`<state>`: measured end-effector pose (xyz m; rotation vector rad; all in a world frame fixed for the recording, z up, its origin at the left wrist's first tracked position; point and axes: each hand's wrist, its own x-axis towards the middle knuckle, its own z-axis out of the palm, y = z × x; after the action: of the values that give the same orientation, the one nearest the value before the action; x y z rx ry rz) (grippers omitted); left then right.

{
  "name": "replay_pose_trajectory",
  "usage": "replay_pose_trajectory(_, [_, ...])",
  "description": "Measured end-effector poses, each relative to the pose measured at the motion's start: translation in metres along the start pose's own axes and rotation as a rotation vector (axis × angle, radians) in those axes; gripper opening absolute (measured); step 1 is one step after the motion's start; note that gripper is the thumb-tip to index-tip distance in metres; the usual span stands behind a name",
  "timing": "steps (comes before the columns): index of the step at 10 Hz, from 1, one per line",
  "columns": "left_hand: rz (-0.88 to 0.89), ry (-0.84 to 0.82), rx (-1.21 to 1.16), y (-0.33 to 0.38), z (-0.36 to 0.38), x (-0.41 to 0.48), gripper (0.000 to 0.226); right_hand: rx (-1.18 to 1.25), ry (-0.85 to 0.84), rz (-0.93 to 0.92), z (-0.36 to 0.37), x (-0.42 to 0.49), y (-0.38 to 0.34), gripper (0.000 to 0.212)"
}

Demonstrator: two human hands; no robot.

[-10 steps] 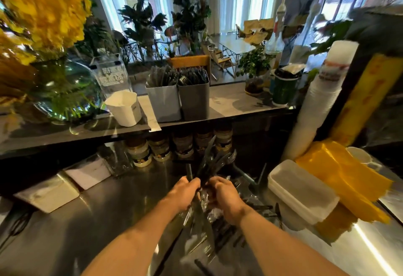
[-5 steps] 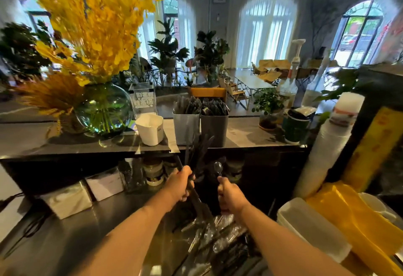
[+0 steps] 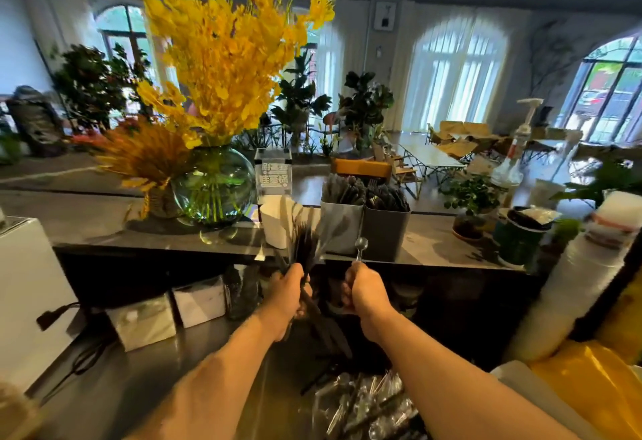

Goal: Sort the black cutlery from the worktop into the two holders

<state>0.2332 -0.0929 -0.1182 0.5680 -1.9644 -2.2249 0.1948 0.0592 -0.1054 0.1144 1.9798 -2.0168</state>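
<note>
Left hand is curled tight round a bundle of black cutlery. Handles are in the fist, and the ends fan upward above the knuckles. Some handles also stick out below the hand. The bundle tips overlap the front of the light grey holder in view; cannot tell if they touch it.

Right hand sits just beside the left, fingers closed round the handle of a single spoon. The spoon is upright with its bowl above the hand, in front of the lower left corner of the dark grey holder.

Both holders stand side by side, touching, on the upper surface, and both are already packed with dark cutlery.

A pile of wrapped cutlery lies on the lower surface, below and between the forearms and well apart from the hands.

A white cup is just left of the light holder. A glass vase with yellow flowers stands further left, and a stack of white cups at far right.
</note>
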Motion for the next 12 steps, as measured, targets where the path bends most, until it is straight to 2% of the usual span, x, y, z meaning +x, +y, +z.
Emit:
replay_pose_trajectory(2, [0.033, 0.058, -0.053, 0.032, -0.049, 0.030, 0.028, -0.468, -0.108, -0.029, 0.038, 0.038, -0.035, 0.029])
replay_pose_trajectory(4, [0.057, 0.134, -0.063, 0.052, -0.080, 0.058, 0.027, -0.809, -0.172, -0.089, 0.083, 0.088, -0.097, 0.037])
replay_pose_trajectory(5, [0.065, 0.144, -0.053, 0.057, -0.087, 0.070, 0.030, -0.679, -0.185, 0.024, 0.099, 0.109, -0.108, 0.031])
replay_pose_trajectory(7, [0.123, 0.163, -0.019, 0.058, -0.096, 0.089, 0.030, -0.611, -0.227, 0.238, 0.123, 0.149, -0.124, 0.027])
replay_pose_trajectory(8, [0.128, 0.148, -0.023, 0.057, -0.098, 0.093, 0.029, -0.559, -0.221, 0.283, 0.129, 0.164, -0.120, 0.029])
replay_pose_trajectory(9, [0.099, 0.146, -0.048, 0.056, -0.099, 0.096, 0.030, -0.453, -0.149, 0.239, 0.130, 0.171, -0.111, 0.033])
replay_pose_trajectory(10, [0.069, 0.145, -0.064, 0.053, -0.095, 0.096, 0.030, -0.364, -0.062, 0.032, 0.127, 0.170, -0.097, 0.030])
replay_pose_trajectory(11, [0.049, 0.142, -0.056, 0.052, -0.089, 0.095, 0.029, -0.365, -0.099, -0.188, 0.115, 0.142, -0.075, 0.037])
replay_pose_trajectory(12, [0.053, 0.119, -0.072, 0.055, -0.076, 0.086, 0.030, -0.277, -0.275, -0.120, 0.092, 0.094, -0.052, 0.048])
